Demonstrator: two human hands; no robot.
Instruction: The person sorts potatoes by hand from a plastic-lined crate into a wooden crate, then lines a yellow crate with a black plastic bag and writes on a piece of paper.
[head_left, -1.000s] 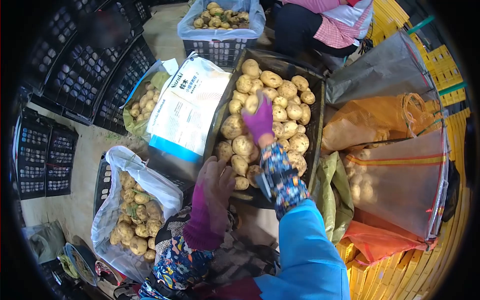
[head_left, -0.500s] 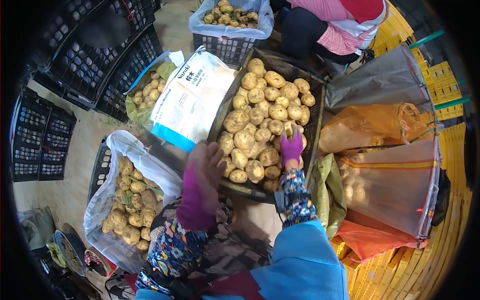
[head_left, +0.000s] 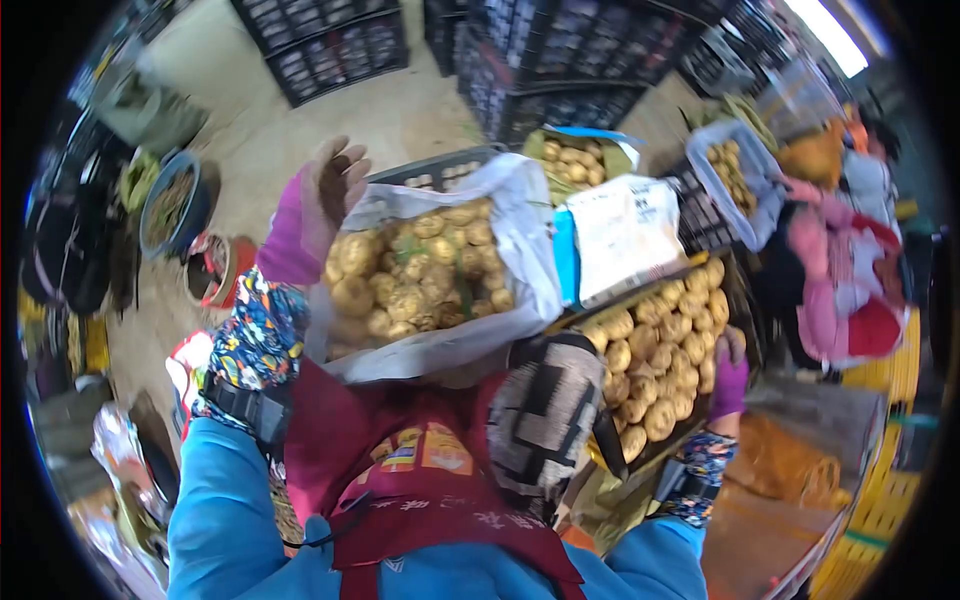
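The person's left hand [head_left: 335,190], in a purple glove, is raised with its fingers loosely extended and slightly apart, open, with nothing seen in its grasp, though motion blurs it. Just to its right and nearer the person, potatoes [head_left: 405,265] fill a crate lined with a white plastic liner [head_left: 525,240]; the hand overlaps that crate's far left corner in view, and whether it touches the liner cannot be told. To its left, well apart, stand a blue tub [head_left: 175,200] and, a little nearer the person, a red pot [head_left: 238,262]. The right hand [head_left: 732,370], also gloved in purple, is at the right side of a dark crate [head_left: 745,300], with its fingers bent beside the heaped tubers [head_left: 660,350], which lie directly to its left; whether it grips one cannot be told. Farther from the person and left of this hand lies a white-and-blue bag [head_left: 625,230]. Beyond the right hand and off to its right, a co-worker in pink sleeves [head_left: 815,310] sits near the dark crate.
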